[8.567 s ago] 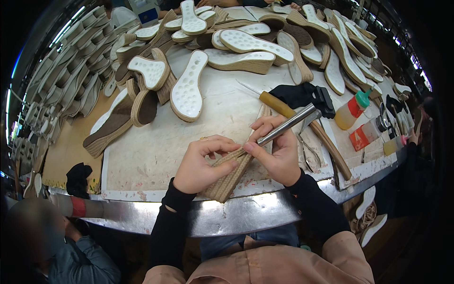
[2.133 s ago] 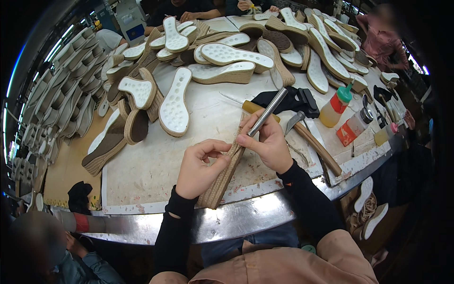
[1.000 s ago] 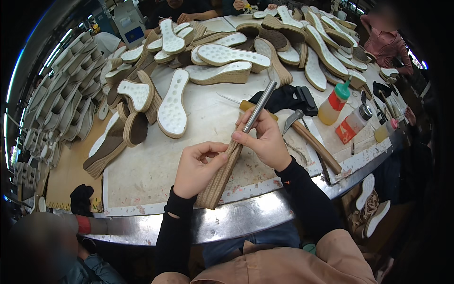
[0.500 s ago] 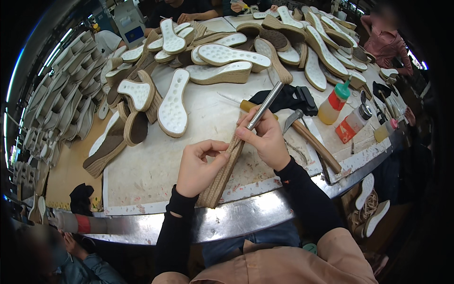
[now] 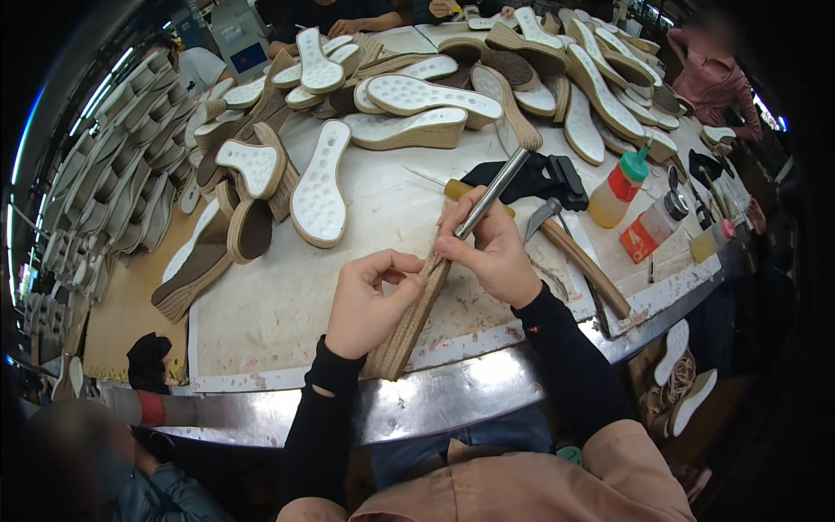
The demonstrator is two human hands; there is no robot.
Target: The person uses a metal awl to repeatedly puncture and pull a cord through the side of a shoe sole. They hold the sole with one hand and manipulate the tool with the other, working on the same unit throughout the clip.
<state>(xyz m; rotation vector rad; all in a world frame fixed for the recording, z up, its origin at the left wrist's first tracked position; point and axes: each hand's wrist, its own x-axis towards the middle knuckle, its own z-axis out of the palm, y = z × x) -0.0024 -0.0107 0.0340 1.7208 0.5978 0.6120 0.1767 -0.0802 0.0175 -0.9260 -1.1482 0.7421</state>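
A wedge shoe sole (image 5: 402, 341) with a woven, rope-like tan side stands on edge before me, its heel end near the table's front edge. My left hand (image 5: 370, 300) is closed in a pinch at the sole's side, thumb and fingertip on the braid. In my right hand (image 5: 489, 252) is a slim silver metal rod tool (image 5: 496, 187), slanting up and away. Its lower end is hidden by my fingers, which also touch the upper part of the sole. Just beyond lie a yellow-handled awl (image 5: 457, 190) and a hammer (image 5: 584, 265).
Many white-bottomed wedge soles (image 5: 435, 96) are heaped at the back, and more stand stacked on a rack (image 5: 122, 157) at left. A green-capped bottle (image 5: 617, 187) and a metal-topped bottle (image 5: 654, 228) stand right. Other people sit around the table.
My hands hold nearly the same pose on the sole and rod; the rod's tip has shifted slightly. The person at lower left has moved.
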